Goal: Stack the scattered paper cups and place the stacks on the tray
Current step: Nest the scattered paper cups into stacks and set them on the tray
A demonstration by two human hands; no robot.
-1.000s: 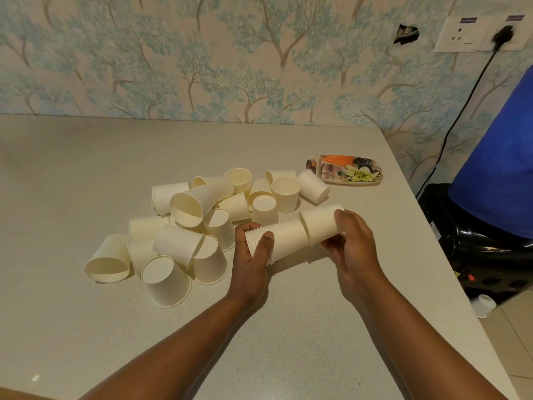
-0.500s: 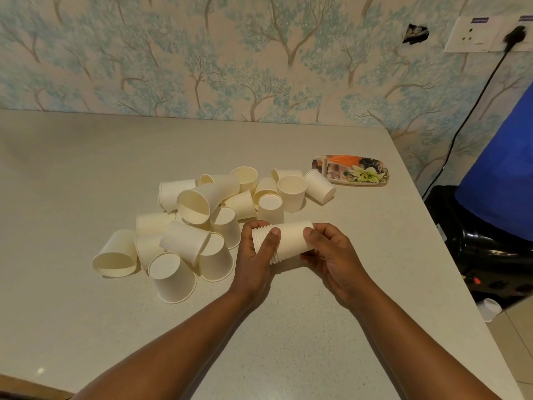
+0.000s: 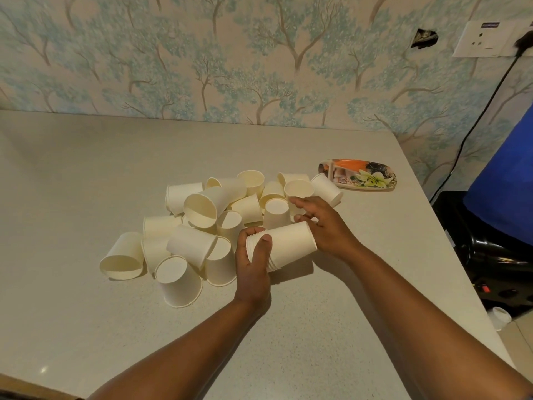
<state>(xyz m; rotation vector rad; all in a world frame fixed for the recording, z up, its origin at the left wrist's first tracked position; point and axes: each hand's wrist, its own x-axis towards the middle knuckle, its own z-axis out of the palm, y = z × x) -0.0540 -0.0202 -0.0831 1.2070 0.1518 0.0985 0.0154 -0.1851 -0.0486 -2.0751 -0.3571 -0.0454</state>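
Observation:
Several white paper cups (image 3: 202, 206) lie scattered in a heap at the middle of the grey table, some upright, some upside down, some on their sides. My left hand (image 3: 253, 264) grips the rim end of a nested stack of cups (image 3: 288, 243), held on its side just above the table. My right hand (image 3: 323, 223) has its fingers spread, reaching past the stack's closed end and touching an upright cup (image 3: 298, 192) and an upside-down one (image 3: 276, 212). A small flowered tray (image 3: 360, 177) lies flat behind and to the right of the heap, with nothing on it.
The table's (image 3: 86, 168) right edge runs close past the tray. Beyond it stand a blue object (image 3: 504, 192) and black gear, with one white cup (image 3: 500, 317) on the floor. A papered wall with a socket (image 3: 487, 39) and black cable backs the table.
My right hand pushed a cup fully into the stack, then let go and moved forward to the loose cups. My left hand kept hold of the stack.

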